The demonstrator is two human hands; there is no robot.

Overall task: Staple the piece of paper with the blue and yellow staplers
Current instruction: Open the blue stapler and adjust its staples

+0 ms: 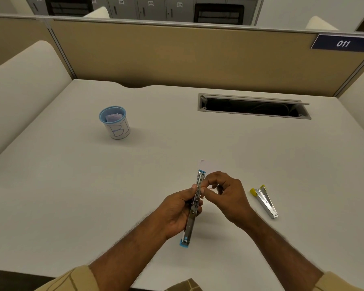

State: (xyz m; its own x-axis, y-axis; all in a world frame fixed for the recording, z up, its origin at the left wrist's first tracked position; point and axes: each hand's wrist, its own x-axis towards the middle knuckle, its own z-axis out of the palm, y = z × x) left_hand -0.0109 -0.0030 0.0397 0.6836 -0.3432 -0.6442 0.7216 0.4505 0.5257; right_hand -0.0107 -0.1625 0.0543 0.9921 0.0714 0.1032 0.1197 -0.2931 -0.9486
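Observation:
My left hand (pixel 178 211) grips the blue stapler (pixel 192 215), which is swung fully open into one long straight metal bar with blue caps at both ends. My right hand (pixel 227 196) is beside its upper half, thumb and forefinger pinched on something thin at the staple channel; I cannot tell what it is. A small white piece of paper (pixel 208 165) lies flat on the desk just beyond my hands, partly hidden by them. The yellow stapler (pixel 265 201) lies on the desk to the right of my right hand, slightly open in a V.
A blue-rimmed paper cup (pixel 115 122) marked with letters stands at the middle left and holds folded paper. An open cable slot (pixel 253 106) is cut into the desk at the back right. Beige partition walls (pixel 177 55) enclose the white desk (pixel 72 185).

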